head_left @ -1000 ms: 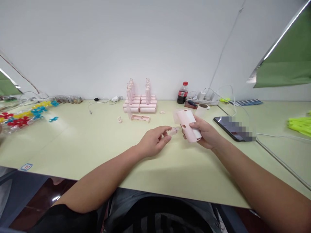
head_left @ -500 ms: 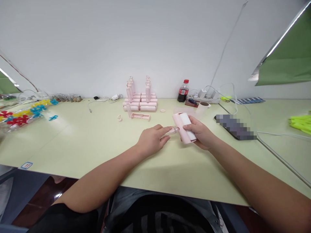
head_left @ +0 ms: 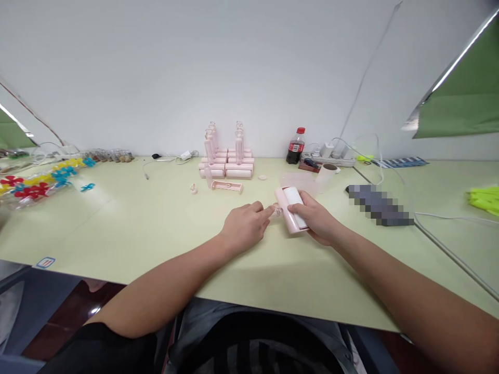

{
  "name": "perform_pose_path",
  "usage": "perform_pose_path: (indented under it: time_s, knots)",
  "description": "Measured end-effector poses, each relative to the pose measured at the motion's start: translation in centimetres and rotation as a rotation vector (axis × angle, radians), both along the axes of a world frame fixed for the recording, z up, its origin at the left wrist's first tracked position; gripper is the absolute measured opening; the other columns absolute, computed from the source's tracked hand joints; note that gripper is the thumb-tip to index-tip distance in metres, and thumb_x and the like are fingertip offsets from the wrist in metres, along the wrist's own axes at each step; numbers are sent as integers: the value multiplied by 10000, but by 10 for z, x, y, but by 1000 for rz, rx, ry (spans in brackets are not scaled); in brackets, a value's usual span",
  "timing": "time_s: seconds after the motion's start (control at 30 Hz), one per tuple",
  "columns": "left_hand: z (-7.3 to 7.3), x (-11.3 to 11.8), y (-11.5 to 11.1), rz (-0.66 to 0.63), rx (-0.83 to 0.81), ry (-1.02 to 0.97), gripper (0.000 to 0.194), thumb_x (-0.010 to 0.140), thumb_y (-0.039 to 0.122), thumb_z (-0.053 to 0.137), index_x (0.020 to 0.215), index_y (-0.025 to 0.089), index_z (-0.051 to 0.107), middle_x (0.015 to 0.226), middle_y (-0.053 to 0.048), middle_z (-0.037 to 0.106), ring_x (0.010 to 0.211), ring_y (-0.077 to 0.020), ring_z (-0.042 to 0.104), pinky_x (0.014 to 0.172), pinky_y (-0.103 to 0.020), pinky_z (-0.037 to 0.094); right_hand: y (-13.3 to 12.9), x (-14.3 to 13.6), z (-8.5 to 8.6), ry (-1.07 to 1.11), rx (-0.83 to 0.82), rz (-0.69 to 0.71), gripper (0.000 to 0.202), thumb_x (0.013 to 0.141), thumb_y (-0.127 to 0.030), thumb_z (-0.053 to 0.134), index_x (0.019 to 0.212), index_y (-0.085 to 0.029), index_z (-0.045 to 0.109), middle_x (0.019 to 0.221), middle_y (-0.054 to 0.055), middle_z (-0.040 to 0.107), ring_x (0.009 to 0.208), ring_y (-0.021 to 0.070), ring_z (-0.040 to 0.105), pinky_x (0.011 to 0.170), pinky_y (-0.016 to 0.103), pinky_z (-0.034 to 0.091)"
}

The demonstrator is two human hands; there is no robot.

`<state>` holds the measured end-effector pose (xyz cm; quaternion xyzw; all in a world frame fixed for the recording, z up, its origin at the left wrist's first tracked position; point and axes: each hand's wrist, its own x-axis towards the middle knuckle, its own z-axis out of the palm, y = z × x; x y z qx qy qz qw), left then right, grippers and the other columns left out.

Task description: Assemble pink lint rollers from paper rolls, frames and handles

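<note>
My right hand (head_left: 317,218) grips a pink case with a white roll (head_left: 295,205) in it, tilted above the table. On its left side, my left hand (head_left: 247,224) has its fingers pressed together at a small clear pink piece (head_left: 277,209) that meets the case. How much of that piece lies within the fingers is hidden. Farther back lie an open pink tray (head_left: 226,187) and a small pink part (head_left: 193,189). Pink cases (head_left: 239,170) with upright clear handles (head_left: 239,143) stand in two rows by the wall.
A cola bottle (head_left: 296,146) stands near a power strip (head_left: 339,161). At the right are a blurred dark object (head_left: 380,205) and white cables. Colourful flower-shaped pieces (head_left: 37,189) lie at the far left. A paper roll (head_left: 326,176) stands behind my right hand.
The clear piece between my hands shows far less of its length and sits closer against the case. The case has shifted slightly left and turned a little. The view has moved slightly.
</note>
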<state>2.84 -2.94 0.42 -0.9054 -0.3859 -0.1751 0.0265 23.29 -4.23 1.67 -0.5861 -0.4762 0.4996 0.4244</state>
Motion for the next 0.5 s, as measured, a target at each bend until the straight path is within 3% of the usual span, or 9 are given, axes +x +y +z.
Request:
perform_pose_path:
  time_s: [0.17, 0.3, 0.4, 0.5]
  knots:
    - [-1, 1, -1, -17, 37, 40, 376, 958, 250, 479, 1309, 267, 612, 990, -60, 684, 798, -194, 640, 622, -288, 462, -4, -5, 1, -29, -2, 38, 551, 738, -344, 611, 1273, -273, 499, 944, 26, 644, 759, 225, 593, 622, 319, 477]
    - [-4, 2, 0, -27, 12, -56, 385, 948, 256, 513, 1321, 286, 607, 1025, -51, 687, 838, -195, 655, 657, -296, 481, -3, -1, 2, 5, 19, 39, 566, 728, -328, 647, 1272, -268, 501, 1003, 32, 656, 800, 223, 617, 618, 306, 491]
    - [-4, 3, 3, -46, -80, -238, 358, 920, 256, 582, 1273, 282, 632, 1026, -38, 690, 870, -183, 661, 718, -298, 500, 0, 7, 6, 46, 46, 47, 491, 758, -373, 634, 1224, -252, 537, 976, 43, 674, 782, 228, 631, 606, 314, 502]
    - [-2, 6, 7, -13, -322, -615, 287, 869, 344, 674, 1127, 222, 644, 968, -30, 694, 739, -135, 646, 689, -282, 511, 1, 12, 9, 182, 87, 105, 441, 878, -553, 421, 1124, -237, 607, 942, 87, 693, 757, 251, 645, 583, 360, 522]
